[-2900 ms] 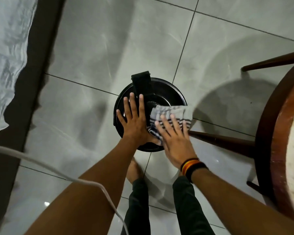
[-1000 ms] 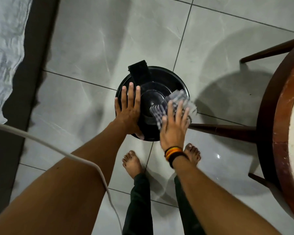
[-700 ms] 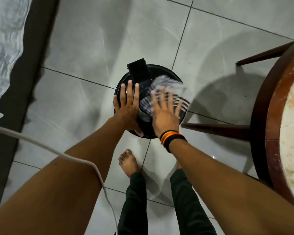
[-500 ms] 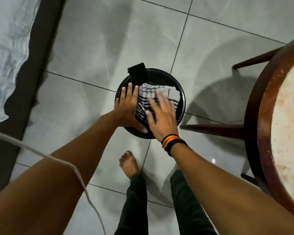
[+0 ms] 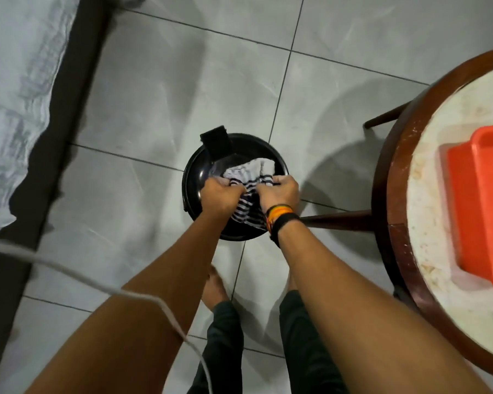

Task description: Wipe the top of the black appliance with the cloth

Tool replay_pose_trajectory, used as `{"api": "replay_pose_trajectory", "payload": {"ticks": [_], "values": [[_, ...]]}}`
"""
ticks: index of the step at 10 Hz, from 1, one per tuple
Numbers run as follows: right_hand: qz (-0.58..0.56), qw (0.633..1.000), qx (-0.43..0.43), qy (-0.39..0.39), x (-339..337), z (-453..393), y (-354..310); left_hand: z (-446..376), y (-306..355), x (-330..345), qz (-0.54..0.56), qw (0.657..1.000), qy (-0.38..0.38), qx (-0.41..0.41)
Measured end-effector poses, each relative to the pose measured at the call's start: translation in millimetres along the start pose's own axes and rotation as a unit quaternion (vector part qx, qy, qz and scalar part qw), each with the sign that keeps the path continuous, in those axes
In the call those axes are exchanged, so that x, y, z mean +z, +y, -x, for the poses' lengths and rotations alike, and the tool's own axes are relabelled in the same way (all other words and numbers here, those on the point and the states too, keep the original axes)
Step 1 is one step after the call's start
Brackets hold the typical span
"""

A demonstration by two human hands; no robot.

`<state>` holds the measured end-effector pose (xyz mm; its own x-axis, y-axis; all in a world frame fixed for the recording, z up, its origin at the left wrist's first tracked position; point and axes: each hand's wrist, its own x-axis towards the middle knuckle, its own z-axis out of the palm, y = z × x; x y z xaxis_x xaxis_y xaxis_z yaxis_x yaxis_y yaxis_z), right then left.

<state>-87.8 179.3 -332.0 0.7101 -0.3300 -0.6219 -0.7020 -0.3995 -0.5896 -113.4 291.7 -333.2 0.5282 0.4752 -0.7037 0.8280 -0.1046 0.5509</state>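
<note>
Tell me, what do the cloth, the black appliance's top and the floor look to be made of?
Cloth: soft woven fabric, white with dark stripes; it bunches and folds in both fists. Appliance top: glossy black, plastic or coated metal by the bright reflections on its rim; which one is unclear. Floor: large grey tiles, polished ceramic or stone-look, with thin dark grout lines and a faint sheen.

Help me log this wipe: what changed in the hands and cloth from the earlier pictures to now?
The left hand left its flat brace on the lid and closed on the cloth. The right hand, which had swept the cloth across flat-palmed, now grips it too, bunching it between both fists. The black appliance stayed put on the floor beside the table.
</note>
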Motion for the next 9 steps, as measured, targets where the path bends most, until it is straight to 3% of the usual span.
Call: {"api": "replay_pose_trajectory", "payload": {"ticks": [2, 3, 5, 6, 7, 8, 9], "values": [[-0.119, 0.979, -0.150, 0.068, -151.3, 63.8, -16.3, 138.0, 73.7, -1.5, 0.194, 0.968, -0.134, 0.087], [-0.187, 0.965, -0.146, 0.112, -273.9, 82.7, -36.0, 221.3, 136.4, 39.9, 0.216, 0.952, -0.192, 0.105], [-0.096, 0.977, -0.090, 0.169, -413.5, 20.9, -16.8, 299.3, 200.8, 171.9, 0.076, 0.974, -0.174, 0.124], [-0.035, 0.989, -0.083, 0.118, -424.4, -18.7, 4.2, 297.9, 197.3, 212.8, -0.020, 0.983, -0.146, 0.112], [0.064, 0.992, -0.097, 0.048, -423.3, -34.8, 15.4, 304.1, 190.5, 219.6, -0.126, 0.967, -0.074, 0.208], [0.181, 0.972, -0.129, 0.078, -415.6, -31.8, 20.9, 307.5, 184.3, 205.9, -0.218, 0.895, -0.047, 0.386], [0.233, 0.929, -0.249, 0.140, -402.9, -11.8, -12.8, 284.3, 195.4, 184.5, -0.278, 0.819, -0.018, 0.502]]}}
